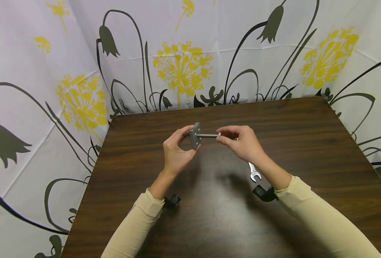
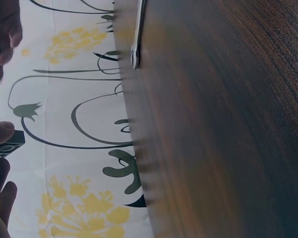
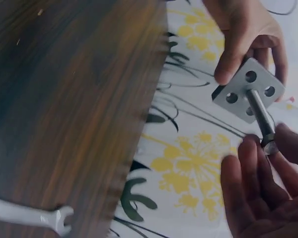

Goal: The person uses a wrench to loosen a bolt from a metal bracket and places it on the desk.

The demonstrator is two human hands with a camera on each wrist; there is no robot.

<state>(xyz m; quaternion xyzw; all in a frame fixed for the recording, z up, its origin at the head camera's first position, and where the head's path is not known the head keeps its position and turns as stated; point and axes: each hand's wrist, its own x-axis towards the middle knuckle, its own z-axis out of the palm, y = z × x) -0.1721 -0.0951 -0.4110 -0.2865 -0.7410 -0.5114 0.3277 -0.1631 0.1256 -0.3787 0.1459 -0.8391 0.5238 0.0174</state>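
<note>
My left hand point(image 1: 177, 148) grips a grey square plate point(image 1: 195, 135) by its edges, thumb on one side and fingers on the other. Round holes show in the plate's face in the right wrist view. From its middle a threaded bolt point(image 3: 259, 111) sticks out toward my right hand point(image 1: 242, 141). A small nut point(image 3: 267, 141) sits at the bolt's free end, where the thumb and a finger of the right hand pinch it. Both hands are raised above the table. In the left wrist view only a dark corner of the plate point(image 2: 11, 144) shows.
An open-ended wrench point(image 1: 254, 172) lies on the brown wood-grain table point(image 1: 139, 143), partly hidden below the right forearm. Behind the table hangs a white curtain point(image 1: 132, 71) with yellow and grey flowers. A black wrist mount point(image 1: 264, 193) sits on the right wrist.
</note>
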